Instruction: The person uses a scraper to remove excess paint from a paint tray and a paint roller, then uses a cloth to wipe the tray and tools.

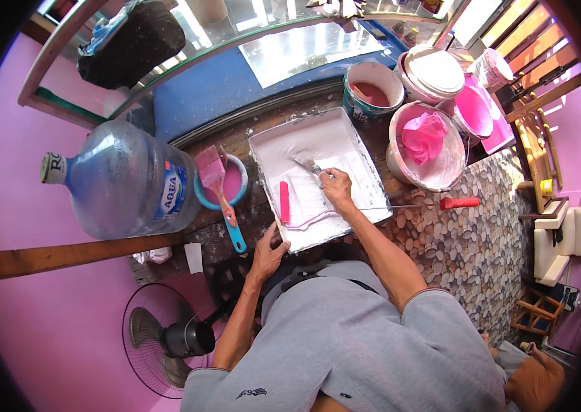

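Right now my right hand (335, 189) pinches a paintbrush (309, 165), thumb and fingers pressed together on its handle, above the middle of the tray (367, 161) on the counter (255, 213). The bristles reach ahead of my fingertips toward the tray's far-left corner, at the pale paint (321, 130). My left hand (270, 255) touches the near-left corner, thumb apart from the fingers; whether they clamp it I cannot tell. The roller's red handle (460, 203) juts past the tray's right edge.
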A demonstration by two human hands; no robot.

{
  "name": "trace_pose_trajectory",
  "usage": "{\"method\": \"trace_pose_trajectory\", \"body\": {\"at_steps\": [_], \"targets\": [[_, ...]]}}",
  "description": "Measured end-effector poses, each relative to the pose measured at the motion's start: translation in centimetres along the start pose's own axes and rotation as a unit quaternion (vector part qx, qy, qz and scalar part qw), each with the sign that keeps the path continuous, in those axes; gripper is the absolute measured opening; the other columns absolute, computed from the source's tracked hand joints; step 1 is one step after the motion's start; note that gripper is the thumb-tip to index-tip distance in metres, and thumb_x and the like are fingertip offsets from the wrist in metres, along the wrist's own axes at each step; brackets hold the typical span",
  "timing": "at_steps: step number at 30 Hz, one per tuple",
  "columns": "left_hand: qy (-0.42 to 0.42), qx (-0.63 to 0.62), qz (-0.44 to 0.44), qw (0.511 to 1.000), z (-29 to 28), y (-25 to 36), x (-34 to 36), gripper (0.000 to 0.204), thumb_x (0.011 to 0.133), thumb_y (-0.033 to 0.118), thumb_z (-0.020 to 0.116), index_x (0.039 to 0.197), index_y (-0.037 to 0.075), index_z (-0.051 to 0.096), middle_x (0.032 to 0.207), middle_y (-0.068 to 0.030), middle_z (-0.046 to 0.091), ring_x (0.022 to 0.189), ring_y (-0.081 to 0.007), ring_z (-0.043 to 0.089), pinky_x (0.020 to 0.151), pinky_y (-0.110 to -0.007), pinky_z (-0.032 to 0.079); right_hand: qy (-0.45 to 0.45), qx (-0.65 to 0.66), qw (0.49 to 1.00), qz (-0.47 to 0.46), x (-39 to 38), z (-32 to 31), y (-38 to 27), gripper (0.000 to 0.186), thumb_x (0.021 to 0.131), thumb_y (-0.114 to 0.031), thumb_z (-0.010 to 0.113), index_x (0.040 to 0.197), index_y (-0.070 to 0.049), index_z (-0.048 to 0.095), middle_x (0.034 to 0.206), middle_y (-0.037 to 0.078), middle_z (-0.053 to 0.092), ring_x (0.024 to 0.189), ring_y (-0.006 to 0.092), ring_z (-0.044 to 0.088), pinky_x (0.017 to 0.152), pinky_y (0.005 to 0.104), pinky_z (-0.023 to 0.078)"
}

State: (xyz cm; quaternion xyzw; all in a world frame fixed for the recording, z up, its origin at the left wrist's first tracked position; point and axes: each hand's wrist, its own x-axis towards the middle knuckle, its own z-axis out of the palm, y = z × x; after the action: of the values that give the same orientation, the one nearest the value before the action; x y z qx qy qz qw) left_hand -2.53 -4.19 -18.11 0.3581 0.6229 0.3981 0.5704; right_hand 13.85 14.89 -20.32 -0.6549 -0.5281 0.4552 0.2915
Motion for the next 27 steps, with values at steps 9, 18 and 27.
{"method": "trace_pose_trajectory", "body": {"at_steps": [9,18,27], "targets": [[-0.013,-0.012,-0.043,0.999,-0.1,0.0,0.3,0.066,0.085,0.004,0.062,0.144,0.002,0.033,0.111,-0.015,0.066,0.099,-0.0171,0.062,0.085,-0.029,0.048,0.008,0.025,1.0,-0.014,0.8,0.5,0.9,0.026,0.081,-0.022,0.061,0.093,0.0,0.07,0.064,0.014,0.064,0.059,0.0195,0.063,0.061,0.0327,0.049],[-0.018,0.002,-0.033,0.999,-0.4,0.1,0.4,0.067,0.084,0.005,0.064,0.144,0.001,0.033,0.114,-0.0168,0.065,0.103,-0.0193,0.062,0.088,-0.031,0.048,-0.01,0.008,1.0,-0.007,0.7,0.9,-0.5,0.029,0.082,-0.025,0.06,0.094,0.0,0.07,0.072,0.018,0.066,0.067,0.026,0.066,0.067,0.036,0.05],[-0.021,0.021,-0.015,0.999,-0.4,0.1,0.8,0.067,0.084,0.002,0.064,0.143,-0.001,0.034,0.115,-0.0152,0.064,0.103,-0.0187,0.061,0.087,-0.03,0.048,-0.002,0.003,0.997,-0.081,1.4,2.3,0.7,0.027,0.082,-0.022,0.061,0.095,0.0,0.07,0.067,0.011,0.064,0.062,0.0168,0.062,0.063,0.0305,0.05]]}}
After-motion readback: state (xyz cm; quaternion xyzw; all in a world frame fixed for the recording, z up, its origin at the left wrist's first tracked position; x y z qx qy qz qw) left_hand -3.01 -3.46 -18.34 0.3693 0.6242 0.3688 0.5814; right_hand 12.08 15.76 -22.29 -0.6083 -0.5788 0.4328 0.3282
